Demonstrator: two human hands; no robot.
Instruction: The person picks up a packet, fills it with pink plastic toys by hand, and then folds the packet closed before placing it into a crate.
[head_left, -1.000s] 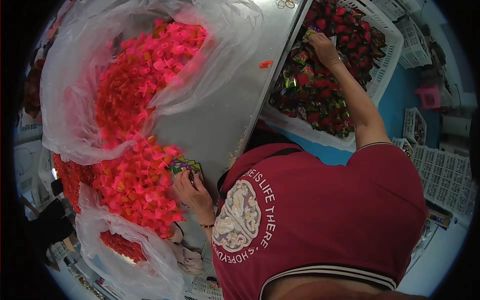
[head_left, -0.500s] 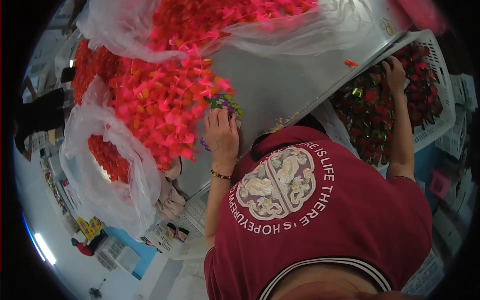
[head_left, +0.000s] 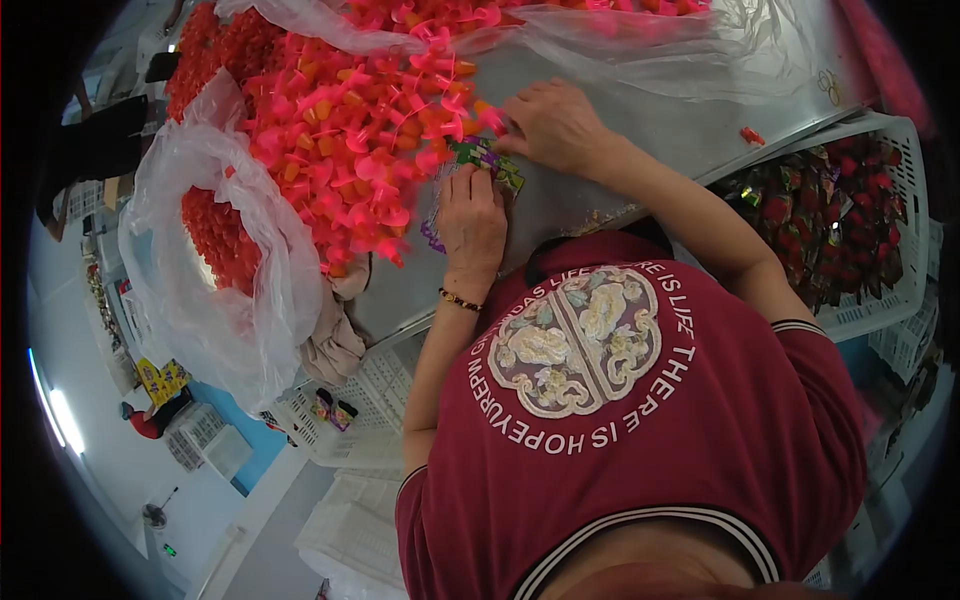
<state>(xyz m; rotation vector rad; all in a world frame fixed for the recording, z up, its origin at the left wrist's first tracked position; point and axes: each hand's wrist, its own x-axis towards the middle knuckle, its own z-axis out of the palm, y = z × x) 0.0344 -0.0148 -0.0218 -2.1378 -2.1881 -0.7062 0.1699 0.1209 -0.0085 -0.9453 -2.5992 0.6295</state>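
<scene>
Left hand [head_left: 472,220]: laid with close-set, lightly bent fingers over the near part of the green-and-purple packets [head_left: 490,158]; pressing down or pinching, cannot tell, with the undersides of the fingertips hidden.

Right hand [head_left: 555,125]: partly curled, with a small gap between thumb and forefinger; placed at the right edge of the pink-and-orange pieces [head_left: 345,150], just to the far right of the left hand; touching or holding a pink piece, cannot tell.

Green-and-purple packets: lying overlapped on the grey worktop [head_left: 685,133]; partly covered by the left hand, close beside the heap.

Pink-and-orange pieces: heaped loosely across the left and far parts of the worktop; spilling right, up to the packets.

White crate [head_left: 872,312]: set at the right, beside the worktop; loaded with dark, red-filled packs [head_left: 820,220].

Packets under the left hand: best steadied flat with light pressure, and separated singly at the overlapped edges.

Pieces by the right hand: best taken from the loose edge, one at a time, with thumb and forefinger; safer not raked, for fear of burying the packets.

Right hand since the earlier frame: brought back from the crate, over to the heap and packets.

Left hand since the earlier frame: kept on the packets; shifted in view along with the whole scene.
</scene>
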